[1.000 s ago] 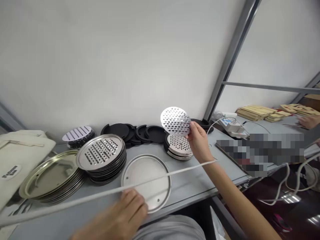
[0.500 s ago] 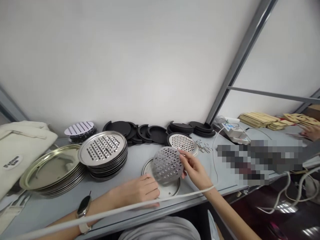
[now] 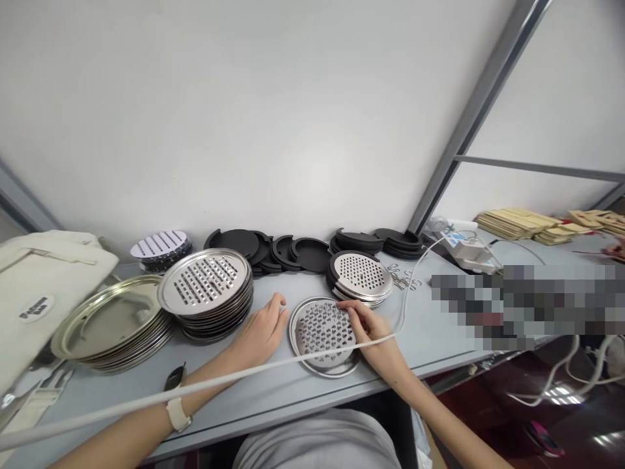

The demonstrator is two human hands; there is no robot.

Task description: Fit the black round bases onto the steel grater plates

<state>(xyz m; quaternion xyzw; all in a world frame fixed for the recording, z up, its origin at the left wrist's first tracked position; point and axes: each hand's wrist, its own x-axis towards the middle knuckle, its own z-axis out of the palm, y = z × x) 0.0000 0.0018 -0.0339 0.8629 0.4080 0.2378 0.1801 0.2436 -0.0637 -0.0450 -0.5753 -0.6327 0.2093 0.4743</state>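
Note:
A perforated round metal grater disc [image 3: 322, 331] lies over a shallow round metal plate [image 3: 326, 372] on the tabletop before me. The thumb and fingers of my right hand [image 3: 375, 335] pinch the disc's right edge. My left hand [image 3: 260, 331] holds nothing; its fingers are loosely bent and apart, between the disc and a stack of grater discs [image 3: 205, 283] set in metal rims. Just behind the disc, similar perforated discs [image 3: 362, 271] are stacked in a black round holder [image 3: 334, 279]. Small metal clips [image 3: 403, 279] lie to the right of that stack.
At the left stand stacked gold-toned round plates [image 3: 114, 319], a pile of slotted discs [image 3: 159, 245] and a cream bag [image 3: 49, 286]. Black round holders [image 3: 312, 255] line the wall. A white cable [image 3: 219, 374] crosses in front of my arms. Another person's hand [image 3: 618, 249] shows far right.
The disc, tilted above the plate before, now lies nearly flat over it, still in my right hand. My left hand has moved left and away from the plate.

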